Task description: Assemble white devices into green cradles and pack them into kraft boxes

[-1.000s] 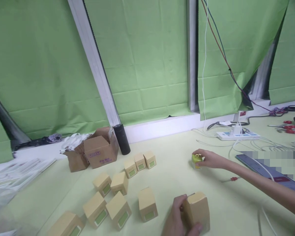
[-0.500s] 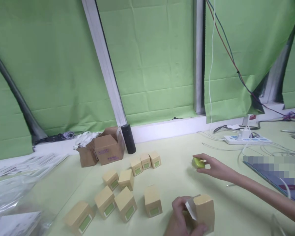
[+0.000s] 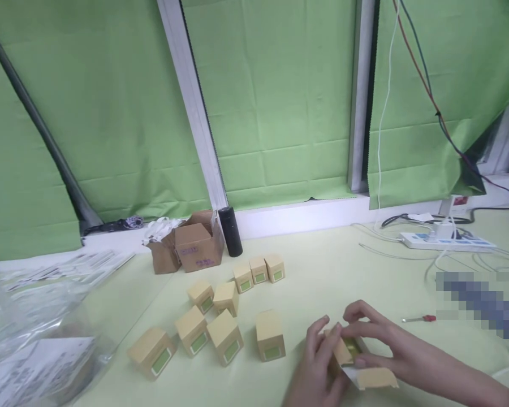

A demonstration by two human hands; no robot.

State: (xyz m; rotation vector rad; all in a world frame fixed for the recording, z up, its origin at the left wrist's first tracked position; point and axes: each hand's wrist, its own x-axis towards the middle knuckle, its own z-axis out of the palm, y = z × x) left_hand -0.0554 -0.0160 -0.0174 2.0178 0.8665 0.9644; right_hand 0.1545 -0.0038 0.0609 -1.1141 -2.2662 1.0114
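Observation:
Low at the right of the table, my left hand [image 3: 318,362] is wrapped round a small tan cardboard box [image 3: 343,351] with its end open. One end flap hangs out toward the front right. A yellow-green object [image 3: 355,346] shows inside the opening; its kind is hard to make out. My right hand [image 3: 385,345] is bent over the opening, fingertips and thumb gripping the box's sides beside the green object. Just to the left stands a closed tan box [image 3: 270,334] with a green label, apart from my hands.
Several similar tan boxes [image 3: 224,337] stand left of centre. Behind are an open brown carton [image 3: 199,249] and a black cylinder [image 3: 230,232]. A power strip [image 3: 445,241] with cables lies at the back right, a red-handled screwdriver [image 3: 419,319] nearer. Plastic-wrapped papers [image 3: 46,362] lie left.
My right hand has brought the yellow-green object leftward and down into the open box. The box has tilted in my left hand. The view has shifted slightly to the left.

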